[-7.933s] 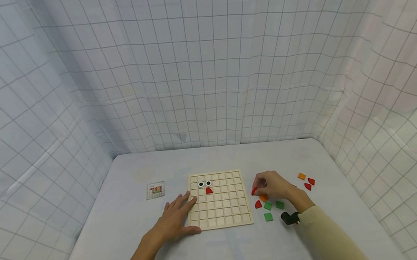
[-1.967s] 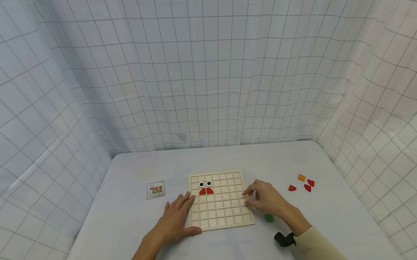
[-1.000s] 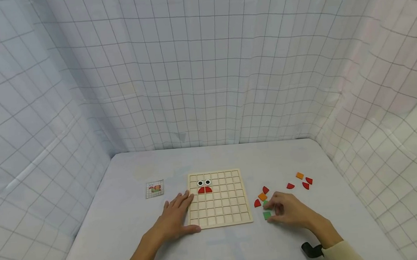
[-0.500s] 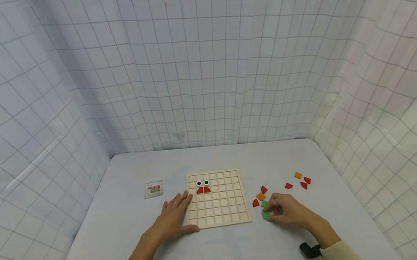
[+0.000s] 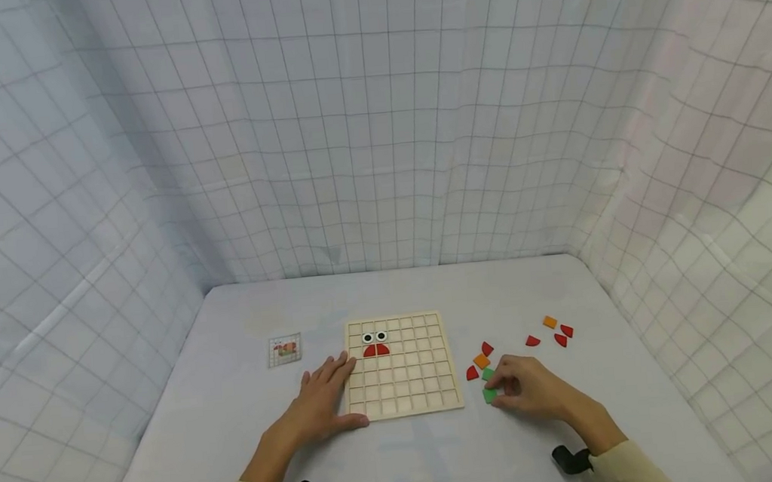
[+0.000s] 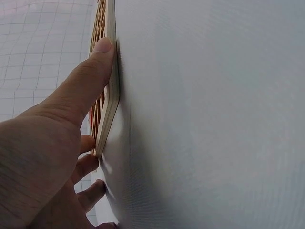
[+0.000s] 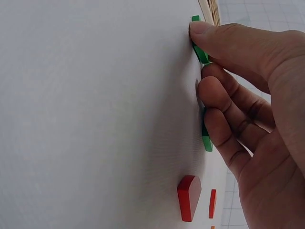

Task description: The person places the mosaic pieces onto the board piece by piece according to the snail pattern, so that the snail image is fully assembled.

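A wooden grid board [image 5: 414, 390] carries two eye tiles [image 5: 368, 338] and, just below them, two red quarter-circle tiles [image 5: 382, 349] side by side. My left hand [image 5: 317, 403] rests at the board's left side, fingers extended and thumb [image 6: 101, 46] on its front edge. Right of the board, my right hand [image 5: 534, 390] pinches a green square tile [image 5: 490, 395] between thumb and index finger, down at the table. Another green tile [image 5: 488, 374] lies just beyond the index fingertip. In the right wrist view, a further green tile [image 7: 207, 144] shows partly behind the curled fingers.
Near the right hand lie an orange square tile [image 5: 482, 360] and red quarter-circle tiles [image 5: 472, 373]. Farther right are another orange tile [image 5: 550, 322] and several red ones [image 5: 533, 340]. A small picture card [image 5: 284, 350] lies left of the board. Gridded white curtains surround the table.
A second red quarter-circle joined the first on the board after the earliest frame. My right hand moved from the board's right edge to the green tiles, staying there this last second. Left hand unmoved.
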Demonstrator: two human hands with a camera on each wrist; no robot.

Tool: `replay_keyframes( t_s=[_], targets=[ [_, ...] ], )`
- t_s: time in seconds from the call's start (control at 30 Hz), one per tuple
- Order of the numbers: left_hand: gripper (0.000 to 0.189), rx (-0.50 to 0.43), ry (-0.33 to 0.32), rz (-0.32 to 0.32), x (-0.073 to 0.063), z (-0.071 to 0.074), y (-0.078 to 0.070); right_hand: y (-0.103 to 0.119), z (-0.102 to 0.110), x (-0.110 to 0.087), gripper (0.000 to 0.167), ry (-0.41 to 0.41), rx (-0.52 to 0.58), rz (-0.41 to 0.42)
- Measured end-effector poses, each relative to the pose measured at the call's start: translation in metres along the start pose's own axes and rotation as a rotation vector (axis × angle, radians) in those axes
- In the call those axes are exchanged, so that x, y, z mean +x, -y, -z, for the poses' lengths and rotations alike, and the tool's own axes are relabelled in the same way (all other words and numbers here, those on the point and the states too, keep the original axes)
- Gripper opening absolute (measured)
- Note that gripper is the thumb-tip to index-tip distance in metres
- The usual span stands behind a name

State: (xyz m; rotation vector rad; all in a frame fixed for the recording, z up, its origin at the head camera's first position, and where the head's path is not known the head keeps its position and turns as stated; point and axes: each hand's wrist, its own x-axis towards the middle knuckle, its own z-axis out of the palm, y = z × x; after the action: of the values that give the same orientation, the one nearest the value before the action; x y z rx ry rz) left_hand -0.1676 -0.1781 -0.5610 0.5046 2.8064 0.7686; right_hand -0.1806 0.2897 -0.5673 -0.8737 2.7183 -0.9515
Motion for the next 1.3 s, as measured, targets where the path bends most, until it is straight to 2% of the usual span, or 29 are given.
replay_keyframes(
  t_s=[0.23,0.5,0.83,1.03,1.3],
  targets=[
    [0.12,-0.016,0.0,-0.004,0.0,0.003,-0.002,0.001,0.0,-0.001,0.021,-0.015,0.001,0.001],
    [0.119,-0.018,-0.001,0.0,-0.001,0.002,0.001,0.006,-0.002,0.005,0.021,-0.046,-0.012,0.057],
    [0.119,-0.036,-0.001,-0.006,-0.001,0.003,0.002,0.025,-0.005,0.03,0.021,-0.069,-0.006,0.14],
    [0.12,-0.033,0.003,0.008,-0.001,0.002,0.002,0.032,-0.01,0.047,0.019,-0.043,0.024,0.154],
    [0.12,-0.034,0.012,-0.007,0.002,0.008,-0.002,0.042,-0.014,0.07,0.021,-0.059,-0.001,0.177]
  ],
)
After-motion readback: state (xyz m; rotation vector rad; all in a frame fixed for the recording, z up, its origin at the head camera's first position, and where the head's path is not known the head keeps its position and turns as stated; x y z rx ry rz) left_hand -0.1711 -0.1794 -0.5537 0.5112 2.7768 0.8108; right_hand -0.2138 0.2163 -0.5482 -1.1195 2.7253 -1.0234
